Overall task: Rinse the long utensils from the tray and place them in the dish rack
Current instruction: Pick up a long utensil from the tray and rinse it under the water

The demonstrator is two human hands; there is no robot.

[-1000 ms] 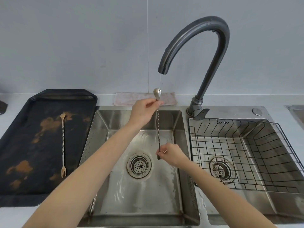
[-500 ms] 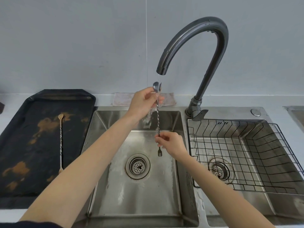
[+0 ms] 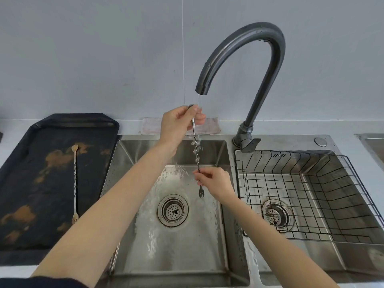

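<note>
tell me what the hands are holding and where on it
Both hold one long twisted spoon upright under the tap: left hand pinches just below the bowl end, right hand pinches the stem just above the small fork end.

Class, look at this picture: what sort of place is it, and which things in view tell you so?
Most likely a kitchen washing-up area: a steel double sink under a running gooseneck faucet, with a wire dish rack set in the right basin.
</note>
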